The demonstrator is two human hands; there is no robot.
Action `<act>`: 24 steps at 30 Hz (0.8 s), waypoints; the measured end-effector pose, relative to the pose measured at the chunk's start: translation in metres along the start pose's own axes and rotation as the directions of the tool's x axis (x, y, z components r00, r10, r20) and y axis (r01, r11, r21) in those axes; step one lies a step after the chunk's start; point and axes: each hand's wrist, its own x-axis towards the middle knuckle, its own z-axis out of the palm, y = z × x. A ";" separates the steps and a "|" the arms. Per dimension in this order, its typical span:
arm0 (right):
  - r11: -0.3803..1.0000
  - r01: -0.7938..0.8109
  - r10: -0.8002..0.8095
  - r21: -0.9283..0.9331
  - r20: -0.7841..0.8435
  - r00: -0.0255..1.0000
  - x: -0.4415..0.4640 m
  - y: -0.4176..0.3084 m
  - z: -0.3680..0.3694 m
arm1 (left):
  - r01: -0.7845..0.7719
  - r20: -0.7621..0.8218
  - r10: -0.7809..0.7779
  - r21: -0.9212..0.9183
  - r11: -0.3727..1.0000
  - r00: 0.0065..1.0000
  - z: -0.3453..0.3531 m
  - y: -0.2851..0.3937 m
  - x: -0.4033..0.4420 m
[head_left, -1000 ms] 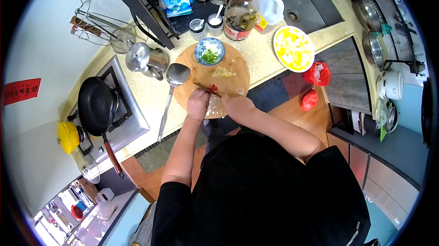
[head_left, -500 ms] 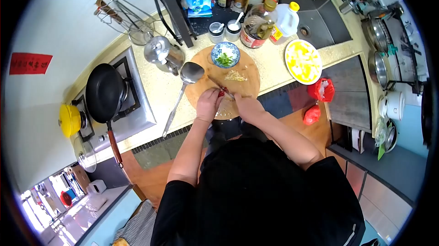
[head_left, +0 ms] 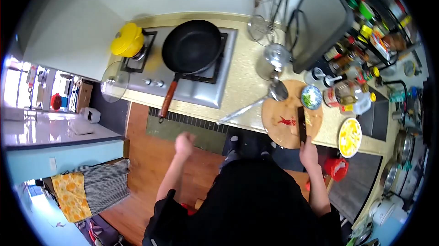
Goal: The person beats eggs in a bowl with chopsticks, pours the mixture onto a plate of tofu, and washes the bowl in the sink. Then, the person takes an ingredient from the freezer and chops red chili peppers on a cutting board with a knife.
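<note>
My right hand (head_left: 308,153) grips a kitchen knife (head_left: 302,126) by its handle, at the near edge of the round wooden cutting board (head_left: 275,129). The dark blade lies over the board. Left of the blade is a small heap of chopped red chili (head_left: 287,121); minced pale bits (head_left: 307,117) lie on its right. My left hand (head_left: 184,144) hangs over the floor in front of the counter, apart from the board, its fingers blurred. A blue-patterned bowl (head_left: 312,97) with chopped green and white pieces stands on the board's far side.
A metal spatula (head_left: 249,109) leans across the board's left edge. The black frying pan (head_left: 192,47) sits on the stove, its handle (head_left: 169,97) jutting over the counter edge. A yellow pot (head_left: 128,40) is farther left. A plate of yellow pieces (head_left: 350,137) and bottles (head_left: 340,95) stand right.
My view has swung left toward the stove. My left hand has left the chili and moved away to the left. The knife remains in my right hand, now to the right of the chili.
</note>
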 end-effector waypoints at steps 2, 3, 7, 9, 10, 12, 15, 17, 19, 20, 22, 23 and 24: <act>1.000 0.021 -0.021 -0.005 -0.014 1.000 -0.003 -0.004 0.000 | 0.017 -0.486 -0.055 -0.081 0.997 0.872 -0.035 -0.052 0.056; 1.000 0.023 -0.024 -0.009 -0.033 0.999 -0.004 -0.003 0.003 | 0.021 -0.518 -0.063 -0.088 0.996 0.853 -0.065 -0.045 0.078; 0.998 -0.010 0.007 -0.055 -0.049 0.999 -0.006 -0.019 0.004 | -0.254 -0.534 0.313 0.184 0.950 0.786 -0.112 -0.039 0.184; 0.997 -0.010 0.005 -0.076 -0.062 0.998 -0.010 -0.032 -0.002 | -0.293 -0.281 0.433 0.425 0.856 0.857 -0.124 -0.033 0.223; 0.996 -0.010 0.005 -0.087 -0.065 0.998 -0.013 -0.039 -0.004 | -0.294 -0.205 0.430 0.476 0.829 0.879 -0.127 -0.031 0.235; 0.995 -0.034 0.028 -0.092 -0.070 0.997 -0.018 -0.046 -0.006 | -0.242 -0.025 0.286 0.465 0.851 0.958 -0.138 -0.022 0.256; 0.997 -0.059 0.054 -0.055 -0.078 0.995 -0.025 -0.051 -0.003 | -0.106 -0.117 0.187 0.495 0.862 0.975 -0.139 -0.009 0.259; 0.998 -0.048 0.043 -0.049 -0.088 0.995 -0.028 -0.050 0.004 | 0.012 -0.188 0.080 0.445 0.895 0.979 -0.133 -0.015 0.270; 0.998 -0.042 0.035 -0.045 -0.133 0.991 -0.030 -0.043 0.011 | 0.040 -0.163 0.049 0.498 0.866 0.985 -0.137 -0.017 0.276; 1.000 -0.005 0.001 -0.022 -0.168 0.986 -0.030 -0.034 0.019 | 0.015 -0.105 0.041 0.484 0.875 0.994 -0.141 -0.021 0.280; 0.996 -0.089 0.088 -0.001 -0.124 0.988 -0.034 -0.043 0.009 | -0.122 0.050 0.123 0.707 0.697 0.991 -0.149 -0.026 0.279; 0.996 -0.092 0.092 0.004 -0.121 0.988 -0.034 -0.041 0.008 | -0.120 -0.122 0.241 0.607 0.786 0.963 -0.151 -0.054 0.278; 0.997 -0.081 0.083 0.015 -0.113 0.990 -0.034 -0.038 0.009 | -0.170 -0.288 0.348 0.500 0.849 0.892 -0.154 -0.081 0.275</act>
